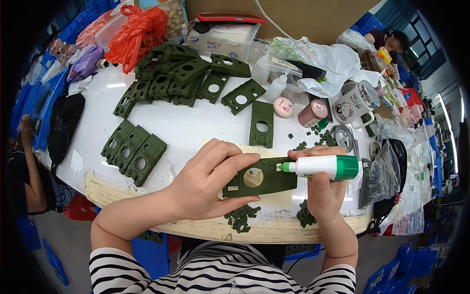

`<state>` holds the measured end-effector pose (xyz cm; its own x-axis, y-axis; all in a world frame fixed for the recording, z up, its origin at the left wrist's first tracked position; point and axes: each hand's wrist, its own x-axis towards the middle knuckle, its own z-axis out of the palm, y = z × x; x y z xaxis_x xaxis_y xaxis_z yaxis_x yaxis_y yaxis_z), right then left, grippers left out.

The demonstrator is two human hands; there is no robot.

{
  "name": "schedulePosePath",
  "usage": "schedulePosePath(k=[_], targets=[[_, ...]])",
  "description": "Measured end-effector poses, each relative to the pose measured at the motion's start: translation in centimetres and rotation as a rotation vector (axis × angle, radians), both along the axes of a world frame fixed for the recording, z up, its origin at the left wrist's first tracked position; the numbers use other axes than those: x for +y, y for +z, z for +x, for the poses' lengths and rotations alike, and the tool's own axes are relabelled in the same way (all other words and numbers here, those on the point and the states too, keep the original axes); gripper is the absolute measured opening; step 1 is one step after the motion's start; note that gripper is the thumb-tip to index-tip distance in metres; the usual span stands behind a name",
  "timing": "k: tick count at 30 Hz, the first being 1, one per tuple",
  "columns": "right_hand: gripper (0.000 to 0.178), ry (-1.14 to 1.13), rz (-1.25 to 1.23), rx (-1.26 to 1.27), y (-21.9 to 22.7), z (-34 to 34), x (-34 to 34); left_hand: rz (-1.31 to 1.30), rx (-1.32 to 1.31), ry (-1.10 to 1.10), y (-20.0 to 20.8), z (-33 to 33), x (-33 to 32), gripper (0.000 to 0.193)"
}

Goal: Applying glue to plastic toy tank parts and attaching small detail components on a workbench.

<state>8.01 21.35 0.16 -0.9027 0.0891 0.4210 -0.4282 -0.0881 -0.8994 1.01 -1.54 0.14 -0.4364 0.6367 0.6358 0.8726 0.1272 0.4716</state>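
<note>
Room: crowded workshop, blue crates (56, 262) on the floor; co-worker (391, 44) at far right, another person's arm (32, 171) at left edge.
Table: white table (93, 117), pale strip along its front edge.
Green plate: dark green plate (279, 182) with a round hole, held between both hands near the table's front edge.
Left hand: left hand (208, 179) at the plate's left end, fingers (237, 161) and thumb pinching it across its width.
Right hand: right hand (327, 193) with fingers wrapped round the glue bottle, one fingertip by the plate's far right corner; contact there unclear.
Glue bottle: white glue bottle (317, 167), green at both ends, lying sideways, nozzle pointing left over the plate; touching or just above, cannot tell.
Small pieces: green bits (241, 219) heaped below the plate, another heap (306, 214) below the right hand.
Other plates: three side by side (139, 159) at left; piled plates (169, 73) at back; single plate (262, 125) just beyond the held one.
Back right: pink round tin (283, 107), pink jar (312, 114), white mug (350, 105).
Back left: red plastic bag (138, 36).
</note>
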Motion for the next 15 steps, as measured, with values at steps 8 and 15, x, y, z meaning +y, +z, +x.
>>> schedulePosePath(k=[8, 15], targets=[[0.038, -0.011, 0.009, -0.008, 0.00, 0.17, 0.05, -0.005, 0.022, 0.007, 0.09, 0.12, 0.00, 0.065], [0.037, -0.014, 0.035, 0.003, -0.13, 0.21, 0.18, -0.019, 0.020, -0.006, 0.27, 0.16, -0.13, 0.064]])
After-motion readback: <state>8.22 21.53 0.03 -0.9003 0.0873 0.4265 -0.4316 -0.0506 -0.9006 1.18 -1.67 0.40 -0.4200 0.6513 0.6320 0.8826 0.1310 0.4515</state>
